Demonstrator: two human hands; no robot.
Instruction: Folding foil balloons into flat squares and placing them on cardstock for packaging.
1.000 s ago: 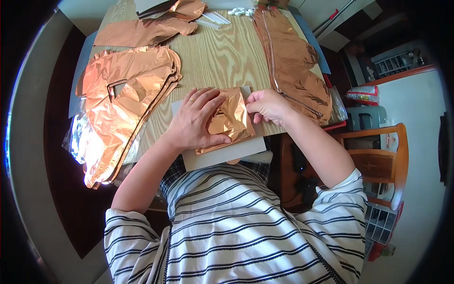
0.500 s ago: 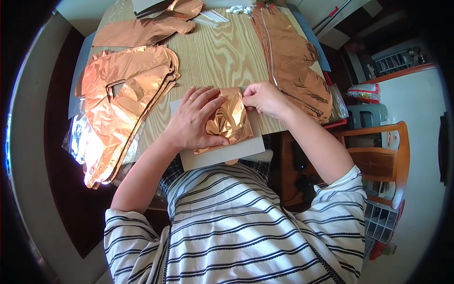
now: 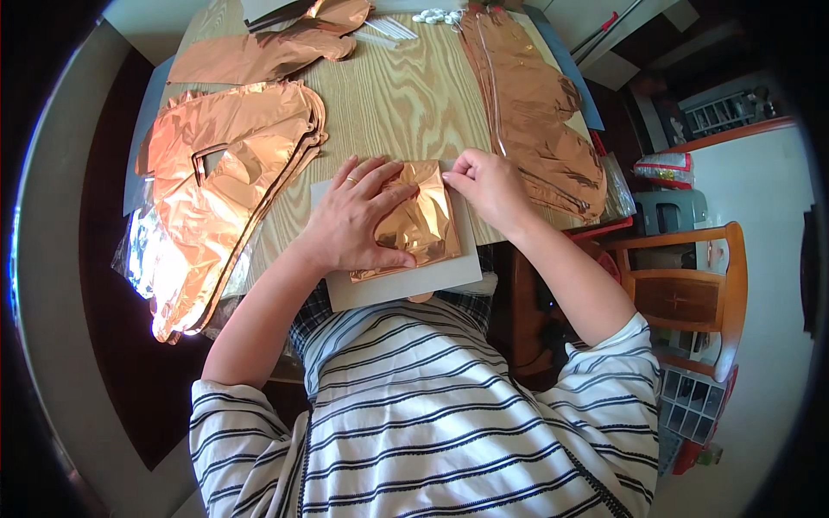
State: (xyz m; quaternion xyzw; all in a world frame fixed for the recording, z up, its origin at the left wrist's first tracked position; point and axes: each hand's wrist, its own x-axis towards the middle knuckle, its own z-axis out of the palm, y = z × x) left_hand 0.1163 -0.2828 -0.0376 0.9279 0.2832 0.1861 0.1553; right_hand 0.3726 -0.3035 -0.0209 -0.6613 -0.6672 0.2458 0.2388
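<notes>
"Laying my left hand across the folded copper-coloured foil, I had its fingers spread wide and the thumb at the near edge."

"And your right hand?"

"Its thumb and forefinger were drawn narrow, tips together, at the foil's far right corner; whether they pinched the edge, I could not tell."

"Where did the foil sit?"

"On a pale grey card, which jutted past the near edge of the wood-grain surface, over my lap."

"What lay around it?"

"A stack of flat copper foil balloons on the left, and another flat foil stack on the right. Toward the far edge, thin white sticks lay near small white pieces. A wooden chair stood to my right."
</notes>
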